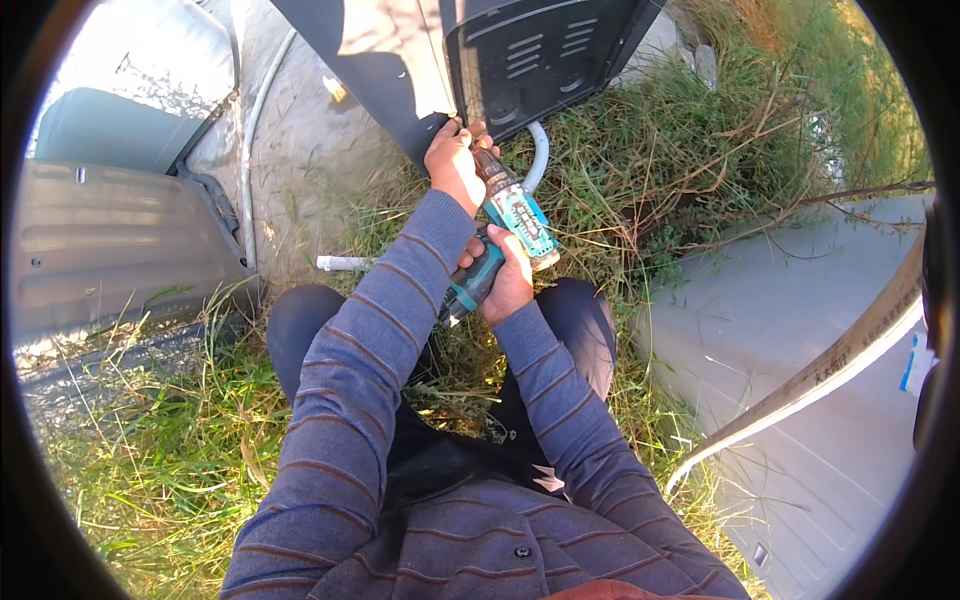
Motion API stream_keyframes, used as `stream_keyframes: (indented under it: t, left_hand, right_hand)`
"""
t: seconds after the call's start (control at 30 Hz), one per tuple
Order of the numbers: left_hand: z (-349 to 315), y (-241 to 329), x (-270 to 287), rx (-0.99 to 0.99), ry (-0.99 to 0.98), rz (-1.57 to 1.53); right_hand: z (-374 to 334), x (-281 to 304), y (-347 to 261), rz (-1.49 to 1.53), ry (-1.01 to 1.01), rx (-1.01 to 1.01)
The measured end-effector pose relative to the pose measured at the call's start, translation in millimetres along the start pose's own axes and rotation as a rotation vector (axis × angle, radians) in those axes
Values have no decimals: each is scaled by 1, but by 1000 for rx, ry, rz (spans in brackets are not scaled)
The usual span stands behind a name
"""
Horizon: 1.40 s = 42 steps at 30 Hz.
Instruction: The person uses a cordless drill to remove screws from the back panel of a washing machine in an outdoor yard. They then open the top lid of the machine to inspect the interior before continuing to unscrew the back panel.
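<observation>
A teal and black cordless driver (pixel 512 215) points up at the lower corner of a dark vented metal panel (pixel 535 55). My right hand (pixel 508 280) grips the driver's handle. My left hand (pixel 455 165) is closed around the driver's front end, where its tip meets the panel's corner. Both forearms wear a blue striped sleeve. The screw or bit at the tip is hidden by my left fingers.
A grey hose (pixel 540 155) curves out under the panel. A white pipe stub (pixel 343 263) lies in the grass. A grey ribbed cover (pixel 110 245) lies at the left, a large grey sheet (pixel 800 400) at the right. Tall grass and twigs (pixel 700 150) surround my knees.
</observation>
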<state>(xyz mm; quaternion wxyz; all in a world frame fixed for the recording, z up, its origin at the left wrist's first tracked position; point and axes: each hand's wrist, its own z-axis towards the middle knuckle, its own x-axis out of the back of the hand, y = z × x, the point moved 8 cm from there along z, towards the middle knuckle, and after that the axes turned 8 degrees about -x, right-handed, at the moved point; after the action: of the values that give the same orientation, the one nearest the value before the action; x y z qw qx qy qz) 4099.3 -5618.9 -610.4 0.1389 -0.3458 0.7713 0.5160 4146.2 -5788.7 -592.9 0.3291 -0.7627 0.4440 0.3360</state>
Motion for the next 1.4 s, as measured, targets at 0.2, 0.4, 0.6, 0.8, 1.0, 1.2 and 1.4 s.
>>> stream_keyframes:
  t: [0.2,0.4,0.6,0.8,1.0,1.2,1.4]
  left_hand:
    - [7,-3,3,24,-16,-21]
    - [15,0,2,24,25,-9]
    - [20,-2,5,20,30,-36]
    - [28,-1,12,13,102,-82]
    - [37,2,10,19,44,-85]
    - [41,-2,15,67,90,-88]
    - [40,-1,15,77,69,-83]
  right_hand:
    - [5,5,-1,-18,-32,-43]
    - [14,12,-11,-91,-38,-59]
    - [19,17,-18,-116,-1,-23]
    - [19,23,-23,-145,-3,0]
    - [19,22,-25,-204,-38,6]
    - [17,23,-24,-200,-33,-7]
    - [14,19,-26,-148,-30,8]
